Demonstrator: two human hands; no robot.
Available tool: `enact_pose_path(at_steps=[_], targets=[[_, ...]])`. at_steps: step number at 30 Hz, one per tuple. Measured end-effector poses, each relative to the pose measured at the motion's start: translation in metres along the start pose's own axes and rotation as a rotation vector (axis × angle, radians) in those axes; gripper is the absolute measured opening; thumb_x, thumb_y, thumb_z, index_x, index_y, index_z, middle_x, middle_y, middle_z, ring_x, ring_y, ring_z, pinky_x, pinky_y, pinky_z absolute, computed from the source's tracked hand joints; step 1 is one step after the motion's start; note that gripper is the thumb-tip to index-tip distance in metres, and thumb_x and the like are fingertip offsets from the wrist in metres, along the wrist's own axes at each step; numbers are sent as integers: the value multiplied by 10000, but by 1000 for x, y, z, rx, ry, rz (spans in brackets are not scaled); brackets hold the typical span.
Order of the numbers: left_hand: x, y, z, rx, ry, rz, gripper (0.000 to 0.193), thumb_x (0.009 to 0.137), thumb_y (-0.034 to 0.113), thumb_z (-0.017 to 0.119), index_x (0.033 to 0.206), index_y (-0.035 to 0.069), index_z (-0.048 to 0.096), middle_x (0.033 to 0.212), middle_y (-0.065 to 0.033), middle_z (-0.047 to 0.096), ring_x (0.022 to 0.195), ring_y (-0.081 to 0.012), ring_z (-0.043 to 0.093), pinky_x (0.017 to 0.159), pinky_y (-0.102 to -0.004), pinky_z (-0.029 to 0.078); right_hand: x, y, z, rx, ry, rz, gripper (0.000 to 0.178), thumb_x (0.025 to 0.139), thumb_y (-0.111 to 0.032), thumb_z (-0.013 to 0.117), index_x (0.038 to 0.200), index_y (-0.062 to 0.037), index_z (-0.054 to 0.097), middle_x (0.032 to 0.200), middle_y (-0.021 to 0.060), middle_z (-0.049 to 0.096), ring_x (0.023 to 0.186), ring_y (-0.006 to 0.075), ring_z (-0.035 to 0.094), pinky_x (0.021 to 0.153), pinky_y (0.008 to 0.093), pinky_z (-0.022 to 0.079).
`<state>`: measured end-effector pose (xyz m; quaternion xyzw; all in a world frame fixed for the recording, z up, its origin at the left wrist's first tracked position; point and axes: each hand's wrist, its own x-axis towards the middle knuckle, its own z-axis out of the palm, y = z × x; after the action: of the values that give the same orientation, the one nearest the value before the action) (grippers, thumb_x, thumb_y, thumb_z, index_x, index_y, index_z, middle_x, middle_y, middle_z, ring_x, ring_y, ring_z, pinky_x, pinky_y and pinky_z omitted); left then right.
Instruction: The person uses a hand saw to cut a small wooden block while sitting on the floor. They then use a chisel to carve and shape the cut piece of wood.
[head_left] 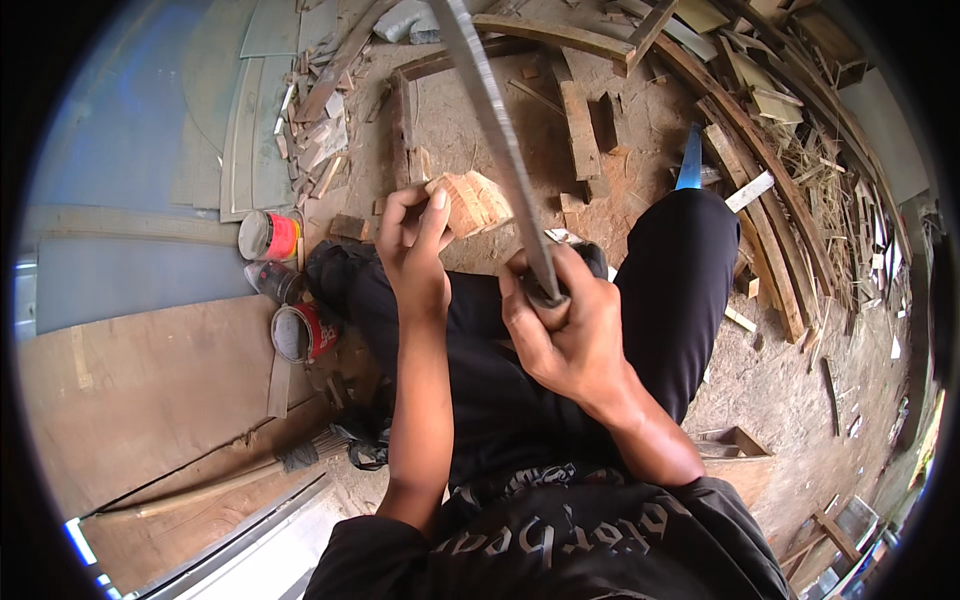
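My left hand [415, 230] is closed on a small block of pale, rough-cut wood [470, 203], pinched between thumb and fingers at its left end. The block's surface shows faceted cut marks. My right hand [568, 318] wraps round the brown handle of a machete [497, 125]. Its long, grey, narrow blade points up and away, slanting to the left and leaving the frame at the top. The blade passes just right of the block; whether they touch I cannot tell.
Several paint cans [268, 237] stand at the left beside plywood sheets [150, 390]. Wooden beams [580, 130] and offcuts lie on the dirt floor ahead. A blue saw blade [690, 158] shows beyond my right knee. Long planks [765, 235] and scrap are piled at the right.
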<state>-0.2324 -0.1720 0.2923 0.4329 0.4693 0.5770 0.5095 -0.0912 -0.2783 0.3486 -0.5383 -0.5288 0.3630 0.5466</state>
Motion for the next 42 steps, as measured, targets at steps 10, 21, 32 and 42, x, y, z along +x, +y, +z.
enact_pose_path(at_steps=[10, 21, 32, 42], targets=[[2, -4, 1, -7, -4, 52, 227, 952, 228, 737, 1049, 45, 643, 932, 31, 624, 842, -64, 561, 693, -232, 457, 4, 18, 0, -2, -46, 157, 194, 870, -80, 681, 999, 36, 594, 753, 245, 668, 766, 415, 716, 657, 408, 551], [10, 0, 3, 27, 22, 32, 216, 945, 226, 743, 1023, 61, 627, 940, 17, 621, 872, -67, 576, 728, -269, 521, 7, 15, 0, 11, -8, 98, 205, 856, -46, 684, 1018, 34, 588, 712, 204, 668, 708, 358, 727, 663, 386, 554], [4, 2, 9, 5, -28, 37, 204, 971, 213, 710, 1041, 47, 614, 976, 0, 632, 867, -71, 573, 722, -250, 502, 6, 10, 0, 135, 12, 86, 112, 874, -4, 625, 974, 29, 591, 691, 13, 591, 644, 83, 554, 575, 278, 466], [1, 1, 6, -3, 10, 54, 205, 953, 233, 737, 1007, 52, 656, 888, 40, 608, 792, -50, 544, 679, -227, 461, 4, 6, -9, 34, -118, 156, 201, 847, -39, 660, 1013, 40, 580, 694, 202, 663, 684, 368, 723, 643, 385, 551]])
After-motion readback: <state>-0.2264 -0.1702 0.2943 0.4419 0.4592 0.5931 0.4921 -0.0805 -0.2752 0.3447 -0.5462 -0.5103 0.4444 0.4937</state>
